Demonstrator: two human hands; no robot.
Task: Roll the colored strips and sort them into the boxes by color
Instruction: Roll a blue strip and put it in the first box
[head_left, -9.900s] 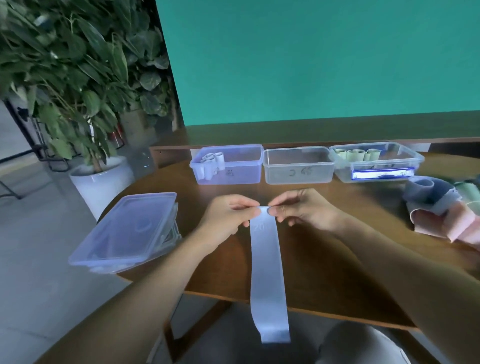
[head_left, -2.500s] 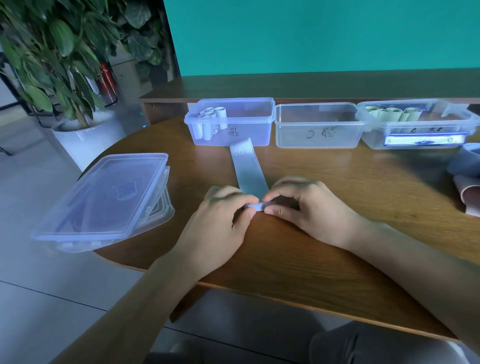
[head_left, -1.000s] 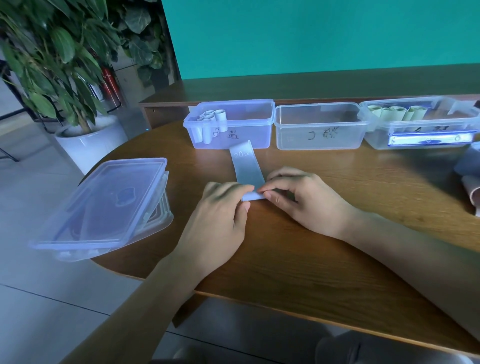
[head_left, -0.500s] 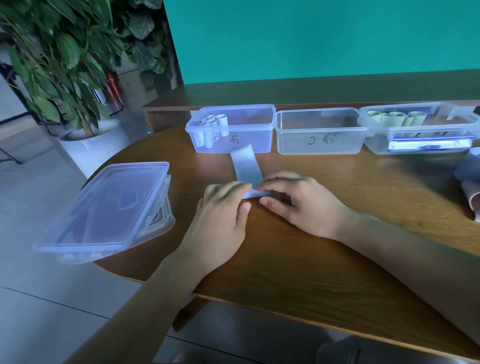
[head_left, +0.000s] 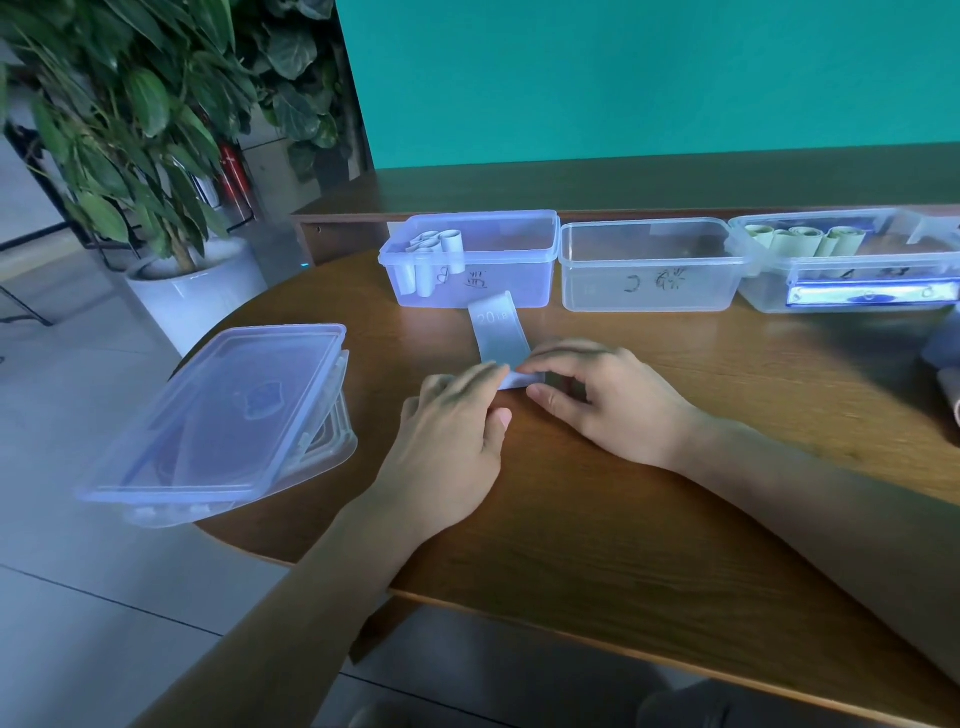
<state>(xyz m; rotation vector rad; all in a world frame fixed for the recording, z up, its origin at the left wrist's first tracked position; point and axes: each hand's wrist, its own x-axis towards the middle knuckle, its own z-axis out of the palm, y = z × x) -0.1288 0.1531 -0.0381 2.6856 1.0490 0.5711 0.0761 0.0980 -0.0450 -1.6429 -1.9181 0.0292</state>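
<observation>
A pale blue strip (head_left: 498, 338) marked "20" lies flat on the wooden table (head_left: 623, 530), its far end just in front of the blue-tinted box (head_left: 514, 286). Its near end is wound into a small roll (head_left: 517, 380). My left hand (head_left: 452, 436) presses straight fingers on the roll's left end. My right hand (head_left: 613, 405) pinches the right end between forefinger and thumb. The blue-tinted box holds several pale blue rolls (head_left: 436, 249). The middle clear box (head_left: 649, 286) looks empty. The right box (head_left: 769, 293) holds pale green rolls (head_left: 800, 240).
A stack of clear lids (head_left: 223, 415) overhangs the table's left edge. Loose strips (head_left: 943, 358) lie at the far right edge of the view. A potted plant (head_left: 192, 291) stands on the floor to the left. A wooden ledge runs behind the boxes.
The roll has advanced away from me toward the blue-tinted box, and the flat part of the strip has grown shorter. Both hands have moved forward with it.
</observation>
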